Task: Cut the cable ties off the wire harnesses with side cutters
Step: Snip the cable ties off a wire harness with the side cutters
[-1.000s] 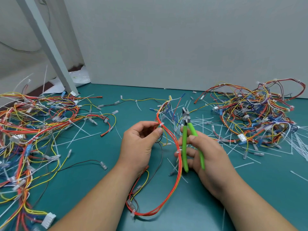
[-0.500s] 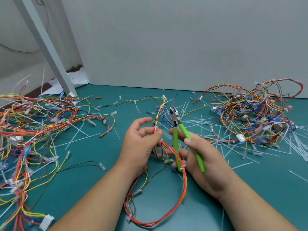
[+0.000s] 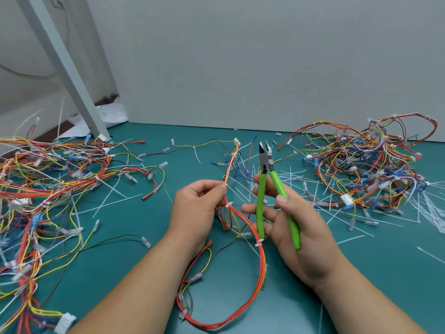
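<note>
My left hand pinches a red, orange and yellow wire harness between thumb and fingertips, just above a white cable tie. A second white tie sits lower on the bundle, which loops down toward me on the green table. My right hand holds green-handled side cutters upright, jaws open and pointing away, a short way right of the harness. The cutter jaws touch nothing.
A big tangle of harnesses fills the left side, another pile lies at the right. Cut white tie strips litter the table between and to the right. A slanted grey post stands back left; a grey wall closes the back.
My left hand slid along the harness and now pinches it higher up. The cutters tilted upright and their jaws opened. The harness loop shifted slightly on the table.
</note>
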Demonstrator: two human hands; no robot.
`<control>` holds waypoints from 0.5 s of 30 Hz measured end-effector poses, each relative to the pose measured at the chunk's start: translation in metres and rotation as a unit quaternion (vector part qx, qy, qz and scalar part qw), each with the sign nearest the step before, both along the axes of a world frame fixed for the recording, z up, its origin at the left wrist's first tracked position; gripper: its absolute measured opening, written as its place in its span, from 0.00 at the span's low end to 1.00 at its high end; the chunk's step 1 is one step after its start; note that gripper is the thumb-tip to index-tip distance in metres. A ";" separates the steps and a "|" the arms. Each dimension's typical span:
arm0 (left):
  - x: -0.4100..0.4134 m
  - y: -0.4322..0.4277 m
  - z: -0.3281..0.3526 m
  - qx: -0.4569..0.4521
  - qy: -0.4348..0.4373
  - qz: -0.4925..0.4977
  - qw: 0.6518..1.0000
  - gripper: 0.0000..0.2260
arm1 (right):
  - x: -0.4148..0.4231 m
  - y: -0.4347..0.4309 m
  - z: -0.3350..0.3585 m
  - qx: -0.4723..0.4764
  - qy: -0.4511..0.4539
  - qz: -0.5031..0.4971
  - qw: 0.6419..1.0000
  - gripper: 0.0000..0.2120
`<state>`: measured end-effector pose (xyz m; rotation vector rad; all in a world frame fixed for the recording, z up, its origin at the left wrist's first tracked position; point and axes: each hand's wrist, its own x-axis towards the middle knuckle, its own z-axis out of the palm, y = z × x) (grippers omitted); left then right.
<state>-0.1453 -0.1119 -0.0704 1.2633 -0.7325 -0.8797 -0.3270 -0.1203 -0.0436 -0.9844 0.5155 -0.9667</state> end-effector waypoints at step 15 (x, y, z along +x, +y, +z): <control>0.000 0.001 0.004 -0.050 0.079 0.034 0.995 0.12 | -0.013 0.005 0.011 0.090 0.095 0.176 0.976 0.26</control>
